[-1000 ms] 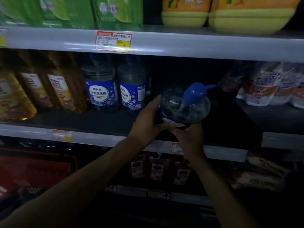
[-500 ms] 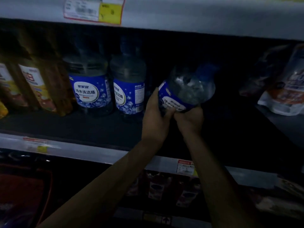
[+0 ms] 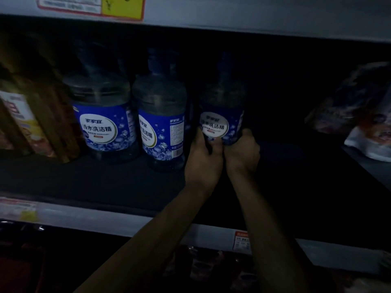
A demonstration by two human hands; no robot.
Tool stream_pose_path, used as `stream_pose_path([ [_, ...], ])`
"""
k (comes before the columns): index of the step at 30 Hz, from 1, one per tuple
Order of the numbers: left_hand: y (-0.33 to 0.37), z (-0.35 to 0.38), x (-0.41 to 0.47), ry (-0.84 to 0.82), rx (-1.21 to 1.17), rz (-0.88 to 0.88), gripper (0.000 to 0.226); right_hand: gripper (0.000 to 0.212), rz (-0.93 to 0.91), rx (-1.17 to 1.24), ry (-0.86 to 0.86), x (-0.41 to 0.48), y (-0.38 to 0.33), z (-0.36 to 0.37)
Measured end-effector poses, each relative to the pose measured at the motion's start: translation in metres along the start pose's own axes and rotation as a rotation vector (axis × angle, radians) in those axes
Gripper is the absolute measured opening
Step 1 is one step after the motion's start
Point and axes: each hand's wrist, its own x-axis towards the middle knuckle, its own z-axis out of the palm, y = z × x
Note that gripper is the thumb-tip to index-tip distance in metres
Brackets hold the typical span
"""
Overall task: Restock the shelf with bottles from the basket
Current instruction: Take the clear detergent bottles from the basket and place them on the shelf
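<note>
Dimly lit, the middle shelf (image 3: 101, 182) carries two dish-detergent bottles with blue labels standing upright side by side: a wide one (image 3: 101, 119) on the left and a narrower one (image 3: 160, 125) just beside it. Further left stand amber bottles (image 3: 36, 115) with pale labels, blurred at the picture's edge. Far to the right, well apart from the bottles, lie printed refill pouches (image 3: 366, 115) on a separate grey board. Overhead runs the pale front edge of the upper shelf (image 3: 254, 20) with a red and yellow price tag (image 3: 91, 6); another small red tag (image 3: 242, 243) sits on the front lip of the middle shelf, and dark packages (image 3: 203, 269) show faintly below it. Nothing stands between the hands and the dark gap to the right of the narrower bottle. In that gap a third blue-labelled detergent bottle (image 3: 222, 111) is upright, label facing out, near the narrower bottle; the hands hide its base, so I cannot tell whether it rests on the shelf. Both forearms reach in from below. The left hand (image 3: 203, 161) grips the bottle's lower left side, thumb on the label's edge, and the right hand (image 3: 241, 153) wraps its lower right side, fingers curled round it.
</note>
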Motion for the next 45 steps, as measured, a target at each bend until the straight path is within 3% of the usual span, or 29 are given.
stream_pose_path([
  [5, 0.016, -0.008, -0.011, -0.083, 0.036, -0.071, 0.047, 0.05, -0.007, 0.067, 0.024, -0.01, 0.009, -0.005],
  [15, 0.041, -0.044, -0.041, -0.179, 0.17, -0.168, 0.052, 0.049, 0.03, 0.003, -0.083, -0.054, 0.006, -0.046],
  [21, 0.059, -0.078, -0.08, -0.292, 0.366, -0.032, 0.059, 0.048, -0.011, -0.113, -0.171, -0.102, -0.009, -0.078],
  [27, 0.087, -0.116, -0.111, -0.384, 0.469, 0.081, 0.073, 0.062, -0.075, -0.123, -0.22, -0.137, -0.038, -0.105],
  [31, 0.099, -0.152, -0.129, -0.379, 0.501, 0.171, 0.071, 0.069, -0.116, -0.222, -0.242, -0.165, -0.05, -0.113],
  [37, 0.104, -0.23, -0.153, -0.36, 0.632, 0.234, 0.073, 0.075, -0.19, -0.159, -0.295, -0.218, -0.097, -0.1],
  [45, 0.084, -0.357, -0.189, -0.289, 0.91, 0.285, 0.078, 0.098, -0.428, -0.371, -0.657, -0.291, -0.142, -0.054],
])
